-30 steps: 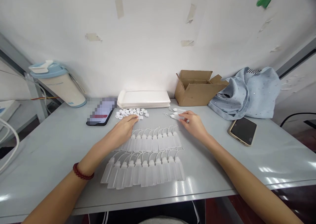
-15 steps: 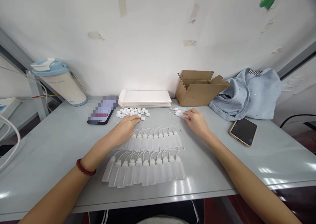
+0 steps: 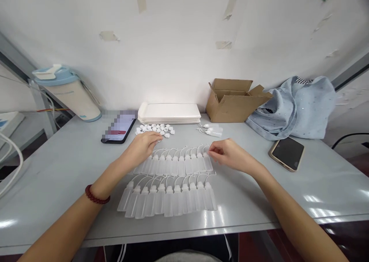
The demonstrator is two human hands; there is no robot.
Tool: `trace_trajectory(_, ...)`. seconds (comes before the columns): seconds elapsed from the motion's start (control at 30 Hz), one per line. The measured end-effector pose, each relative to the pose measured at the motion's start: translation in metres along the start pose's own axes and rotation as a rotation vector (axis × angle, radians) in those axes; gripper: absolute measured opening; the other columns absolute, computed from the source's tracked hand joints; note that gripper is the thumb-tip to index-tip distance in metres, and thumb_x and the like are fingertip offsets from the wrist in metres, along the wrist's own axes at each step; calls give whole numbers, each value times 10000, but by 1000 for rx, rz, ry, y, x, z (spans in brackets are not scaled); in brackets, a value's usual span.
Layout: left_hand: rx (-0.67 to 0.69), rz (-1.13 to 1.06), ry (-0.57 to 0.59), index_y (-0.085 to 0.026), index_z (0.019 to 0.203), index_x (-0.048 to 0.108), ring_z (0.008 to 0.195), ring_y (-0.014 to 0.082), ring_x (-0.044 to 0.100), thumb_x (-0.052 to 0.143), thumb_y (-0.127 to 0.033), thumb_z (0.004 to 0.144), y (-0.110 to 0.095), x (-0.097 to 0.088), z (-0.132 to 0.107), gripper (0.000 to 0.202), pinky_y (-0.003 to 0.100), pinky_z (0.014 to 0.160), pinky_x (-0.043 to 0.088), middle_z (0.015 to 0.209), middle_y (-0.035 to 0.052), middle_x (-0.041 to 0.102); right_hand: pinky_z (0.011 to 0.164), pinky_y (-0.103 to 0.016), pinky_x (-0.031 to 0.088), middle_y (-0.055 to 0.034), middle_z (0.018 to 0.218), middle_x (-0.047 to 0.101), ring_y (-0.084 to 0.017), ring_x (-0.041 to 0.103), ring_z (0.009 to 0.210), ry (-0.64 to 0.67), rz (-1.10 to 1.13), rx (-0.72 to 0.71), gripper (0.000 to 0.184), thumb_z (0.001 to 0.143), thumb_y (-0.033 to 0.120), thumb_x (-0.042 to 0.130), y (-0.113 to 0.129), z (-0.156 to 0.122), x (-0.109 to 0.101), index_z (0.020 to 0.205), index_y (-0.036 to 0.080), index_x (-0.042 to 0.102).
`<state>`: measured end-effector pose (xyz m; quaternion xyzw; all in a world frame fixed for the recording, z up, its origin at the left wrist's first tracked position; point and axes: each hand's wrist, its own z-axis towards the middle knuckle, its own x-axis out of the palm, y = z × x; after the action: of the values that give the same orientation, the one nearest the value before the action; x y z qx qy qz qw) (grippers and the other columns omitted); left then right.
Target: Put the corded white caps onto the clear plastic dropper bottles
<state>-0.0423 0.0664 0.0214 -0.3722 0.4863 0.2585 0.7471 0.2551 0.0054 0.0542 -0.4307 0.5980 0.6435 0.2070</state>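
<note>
Bottles (image 3: 175, 166) lie in two rows, tips pointing away from us. Our right hand (image 3: 227, 154) is at the top row's end, our left hand (image 3: 141, 146) by the caps (image 3: 154, 129). They are apart; we can't tell if they hold anything.

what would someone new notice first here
Two neat rows of plastic squeeze bottles with thin curved tubes fill the middle of the table, with the person's left hand and right hand at either end of the upper row. Just beyond lies a small heap of white caps, and an open cardboard box stands farther right by the wall.
</note>
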Motion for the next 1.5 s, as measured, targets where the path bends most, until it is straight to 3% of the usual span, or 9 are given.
trace_trajectory(0.2,-74,-77,-93,-160,953,674,947,254,636,432,-329,867,-13,-8,-3,307,387,825,519,1028,94,712,433,-236,301,11,472,548,-103,453,433,96,-40,10,282,807,271,500,-1,0,4,549,169,548)
trace_trajectory(0.43,-144,-168,-183,-197,907,643,798,198,637,485,-339,850,-35,-14,-8,220,317,724,531,999,52,703,388,-231,262,11,487,568,-87,426,381,136,42,99,231,745,253,526,-4,3,6,535,167,566)
trace_trajectory(0.6,-163,-250,-136,-202,917,627,738,180,623,520,-347,834,-50,-13,-10,198,308,669,521,905,37,693,390,-222,251,26,427,510,-90,436,392,75,17,115,253,700,227,515,-7,6,13,453,180,486)
trace_trajectory(0.73,-241,-420,-46,-204,884,623,750,183,623,581,-365,798,-57,-13,-12,188,317,669,522,897,37,686,420,-223,295,22,469,552,-105,483,430,-53,28,149,170,690,240,542,-3,7,14,533,181,516)
trace_trajectory(0.9,-274,-659,98,-207,921,645,787,177,629,610,-375,803,-64,-14,-14,209,317,713,523,917,32,680,534,-243,410,4,589,624,-135,564,561,-128,369,81,100,725,268,593,9,3,9,696,181,554)
trace_trajectory(1.1,-242,-840,195,-209,1005,661,802,184,632,541,-400,866,-75,-16,-16,264,291,655,517,924,42,687,604,-263,459,-16,705,657,-134,602,636,125,826,-25,158,821,316,564,29,-9,11,816,173,633)
trace_trajectory(1.27,-160,-962,155,-218,993,669,817,172,626,570,-354,857,-80,-18,-20,216,283,696,527,920,32,678,543,-231,441,-23,756,632,-118,594,636,281,1017,-29,206,861,342,560,35,-12,25,865,159,653)
trace_trajectory(1.5,-173,-987,72,-214,906,676,824,153,635,662,-299,807,-84,-16,-22,131,270,760,538,913,15,675,531,-223,419,-9,710,583,-80,527,556,257,1115,-19,293,880,397,570,33,-9,38,784,132,651)
